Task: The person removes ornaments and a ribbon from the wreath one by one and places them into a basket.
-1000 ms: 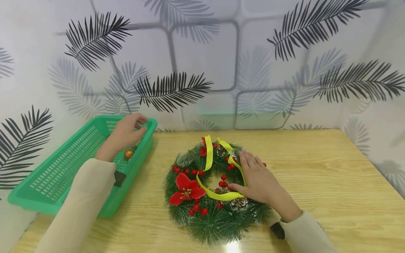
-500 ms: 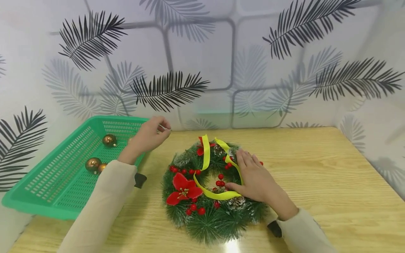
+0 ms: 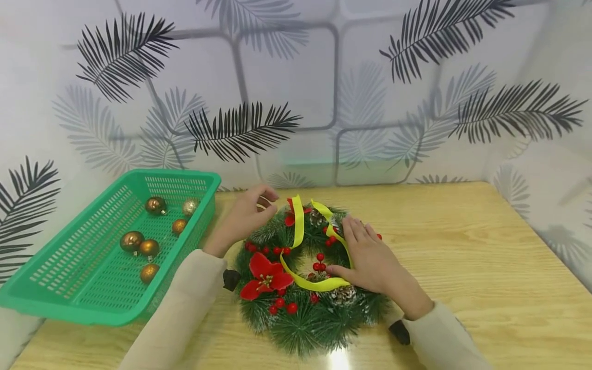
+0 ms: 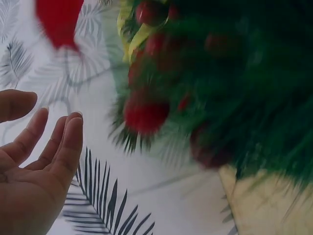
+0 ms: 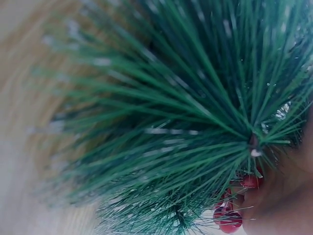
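A green Christmas wreath [image 3: 305,329] lies on the table, with red berries, pinecones and a red poinsettia [image 3: 264,277]. A loose yellow ribbon [image 3: 319,284] lies across it. My right hand [image 3: 372,257] rests on the wreath's right side, fingers straight, the thumb by the ribbon. Over the wreath's far left edge hovers my left hand [image 3: 247,213], its fingers loosely bent. In the left wrist view that hand [image 4: 41,166] shows nothing between thumb and fingers. Pine needles [image 5: 195,98] fill most of the right wrist view, with red berries [image 5: 227,218] near the hand.
A green plastic basket [image 3: 69,308] stands at the left. Inside lie several bauble ornaments, such as a brown bauble [image 3: 155,205], a pale gold bauble [image 3: 190,206] and an orange bauble [image 3: 149,273]. Behind the wooden table [image 3: 485,267] rises a leaf-patterned wall [image 3: 296,77].
My left hand has moved right, out from over the basket to the wreath's far left edge, uncovering the baubles. The right hand stays on the wreath. The view has shifted slightly.
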